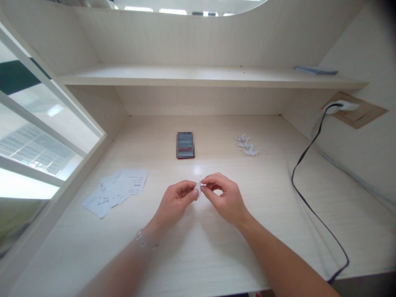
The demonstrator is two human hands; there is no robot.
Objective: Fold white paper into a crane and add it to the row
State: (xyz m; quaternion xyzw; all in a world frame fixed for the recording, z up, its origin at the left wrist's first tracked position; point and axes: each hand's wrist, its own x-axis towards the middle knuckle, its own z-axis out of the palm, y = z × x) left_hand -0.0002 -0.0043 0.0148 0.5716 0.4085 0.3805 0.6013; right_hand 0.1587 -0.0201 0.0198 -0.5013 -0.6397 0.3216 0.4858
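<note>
Between my two hands is a small folded piece of white paper (198,189), held above the middle of the desk. My left hand (177,200) pinches it from the left, thumb toward me. On the other side, the thumb and fingertips of my right hand (224,196) close on its right edge. The fingers hide part of the fold. Several small folded paper figures (246,145), pointed like cranes, stand in a row farther back on the right. Loose printed paper sheets (123,187) lie overlapping to the left of my left hand.
A dark, blurred-out rectangular object (185,145) lies on the desk (173,264) beyond my hands. On the right, a black cable (305,198) runs from a plug in the wall socket (355,109). A shelf (185,76) spans the back, with a flat bluish item (317,70) on it.
</note>
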